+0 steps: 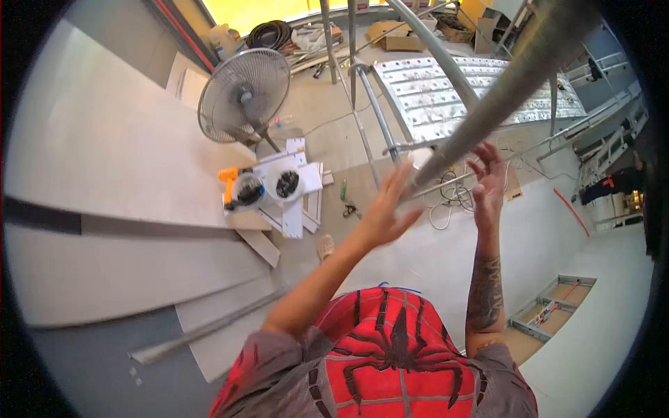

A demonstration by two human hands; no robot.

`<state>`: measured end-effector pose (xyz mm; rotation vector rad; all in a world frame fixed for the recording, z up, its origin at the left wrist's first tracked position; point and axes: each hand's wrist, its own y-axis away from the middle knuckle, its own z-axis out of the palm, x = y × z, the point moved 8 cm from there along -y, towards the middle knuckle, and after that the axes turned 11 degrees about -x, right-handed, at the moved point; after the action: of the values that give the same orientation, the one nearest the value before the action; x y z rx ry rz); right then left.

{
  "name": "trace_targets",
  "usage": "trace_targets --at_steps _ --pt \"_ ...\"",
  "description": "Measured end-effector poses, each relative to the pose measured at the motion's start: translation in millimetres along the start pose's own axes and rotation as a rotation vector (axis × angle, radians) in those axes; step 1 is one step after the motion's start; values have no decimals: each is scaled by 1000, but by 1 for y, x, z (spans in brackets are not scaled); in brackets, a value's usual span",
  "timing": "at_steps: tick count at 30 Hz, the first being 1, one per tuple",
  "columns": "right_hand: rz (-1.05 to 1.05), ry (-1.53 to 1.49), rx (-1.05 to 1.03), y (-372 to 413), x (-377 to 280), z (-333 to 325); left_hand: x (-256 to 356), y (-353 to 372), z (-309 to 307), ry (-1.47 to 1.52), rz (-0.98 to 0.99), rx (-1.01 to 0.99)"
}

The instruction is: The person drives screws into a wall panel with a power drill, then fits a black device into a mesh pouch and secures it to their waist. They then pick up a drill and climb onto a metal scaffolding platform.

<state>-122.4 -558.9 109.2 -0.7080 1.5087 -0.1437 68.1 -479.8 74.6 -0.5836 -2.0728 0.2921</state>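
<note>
Metal pole (488, 104) slants down to the left hand (382, 212) and right hand (488, 182), which flank its lower end, fingers (492, 156) spread open, gripping nothing.

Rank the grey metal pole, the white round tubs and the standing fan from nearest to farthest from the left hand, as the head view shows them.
1. The grey metal pole: just beside the left hand, to the upper right.
2. The white round tubs: on the floor, to its left.
3. The standing fan: farthest, upper left.
</note>
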Motion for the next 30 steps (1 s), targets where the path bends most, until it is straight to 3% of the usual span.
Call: trace_targets --at_steps 1,2,4,5,7,9,11,14,15,17,20,21,23,25,26,27,30 --pt "-75 17 14 -19 -5 11 -52 50 15 276 -301 -235" --pt "-87 22 131 -33 -10 24 -93 109 20 252 -333 -279" --pt "13 5 99 -44 21 33 -149 222 4 576 -676 -299" --pt "114 -34 46 -48 39 40 -167 269 -20 337 -605 -253" --pt "104 -165 196 -43 40 50 -193 347 -61 482 -971 -243" --pt "4 -86 445 -33 35 45 -227 397 -95 275 -1002 -327" --pt "113 76 473 -17 55 40 -259 389 -121 164 -984 -453" --pt "47 86 503 -12 65 38 -281 304 -140 21 -937 -546" --pt "-8 268 428 -14 59 39 -296 273 -128 21 -857 -596" --pt "26 49 575 -20 43 42 -307 220 -123 -349 -603 -631" --pt "57 68 576 -23 32 45 -290 124 -99 -193 -533 -607" --pt "79 258 577 -21 27 41 -275 95 -90 -82 -553 -558" --pt "124 124 631 -17 46 42 -251 48 -64 85 -399 -535" --pt "101 223 631 -14 56 39 -238 30 -29 83 -223 -637" --pt "98 471 645 -20 18 47 -247 35 -5 165 -256 -743" --pt "168 235 621 -14 49 42 -254 43 16 245 -293 -850" --pt "207 304 621 -16 27 44 -238 59 41 350 -324 -1068"
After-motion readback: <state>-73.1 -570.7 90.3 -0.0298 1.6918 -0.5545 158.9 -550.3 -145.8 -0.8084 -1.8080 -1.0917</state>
